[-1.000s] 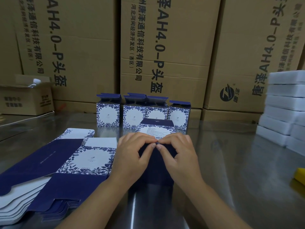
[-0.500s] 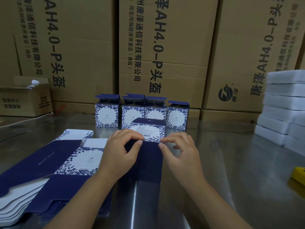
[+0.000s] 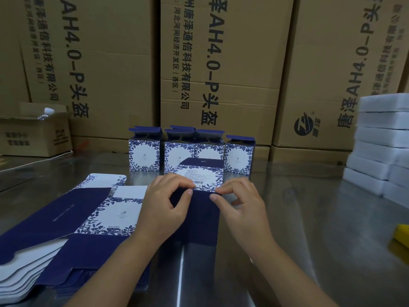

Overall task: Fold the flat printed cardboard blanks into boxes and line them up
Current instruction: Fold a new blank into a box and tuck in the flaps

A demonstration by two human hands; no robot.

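Nearest me on the left, the stack of flat blanks (image 3: 44,251) is fanning out at its near edge, and my left forearm is crossing its right corner. Just past it, mid-way across the steel table (image 3: 309,229), I'm working the blank (image 3: 199,220). Its navy panel is lying flat toward me and its printed barcode panel is tilting up on the far side.

My left hand (image 3: 162,209) is pinching the fold line, thumb on the navy and curled fingers over the printed face. My right hand (image 3: 242,207) is pinching the same line from the right, with the two thumbs a little apart.

Here's what I'm watching for. If one thumb presses harder than the other, I reckon the crease runs crooked and the box won't square up. The shiny steel looks slick, so the flat panel could skate away from me. My forearm could also drag the top sheet off the stack.

Further out, the row of folded boxes (image 3: 179,154) is standing just beyond the raised panel, lids open. A push forward would probably topple one.

The open room is on my right, bare steel running out to the yellow object (image 3: 401,234) at the edge and the white foam slabs (image 3: 380,140). There's also a gap at the row's right end for the next box. The brown cartons (image 3: 221,63) are walling off the far side.
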